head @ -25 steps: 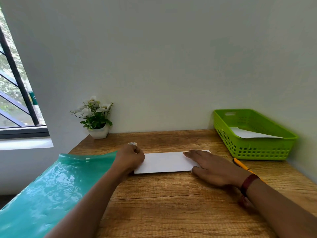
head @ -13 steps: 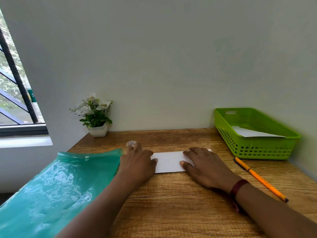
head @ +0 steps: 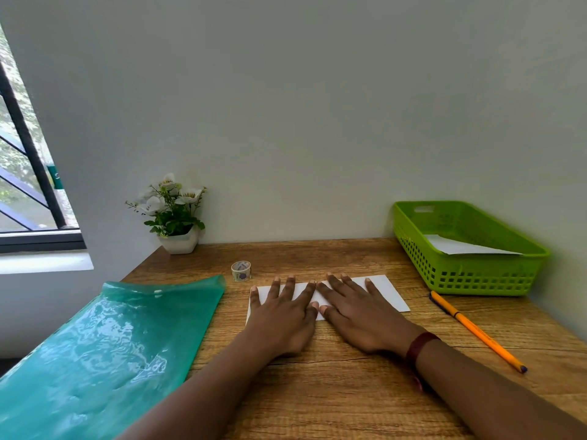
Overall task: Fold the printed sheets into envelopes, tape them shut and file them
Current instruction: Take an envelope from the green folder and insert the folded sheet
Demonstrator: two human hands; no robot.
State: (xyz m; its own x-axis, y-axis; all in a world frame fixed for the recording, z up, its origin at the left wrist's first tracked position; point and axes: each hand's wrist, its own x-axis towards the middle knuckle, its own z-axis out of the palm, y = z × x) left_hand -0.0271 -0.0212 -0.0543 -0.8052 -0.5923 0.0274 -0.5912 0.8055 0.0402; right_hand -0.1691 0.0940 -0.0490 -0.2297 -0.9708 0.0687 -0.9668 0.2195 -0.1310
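Shows the left hand [head: 281, 315] moved in from the left end of the folded white paper strip [head: 387, 295], uncovering the small patterned tape roll [head: 241, 270]. Finds the strip flat near the far edge of the wooden desk [head: 333, 392], under both hands. Presses it with left and right hand [head: 362, 315] spread flat, fingers straight, forefingers touching, gripping nothing.

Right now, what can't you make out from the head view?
Head view only:
Folded sheet: middle covered by the left hand and right hand; print, creases hidden.
Paper in the green basket: near part behind the basket wall.
Teal folder: cut off by left and bottom edges.
Tape roll: pattern too small.
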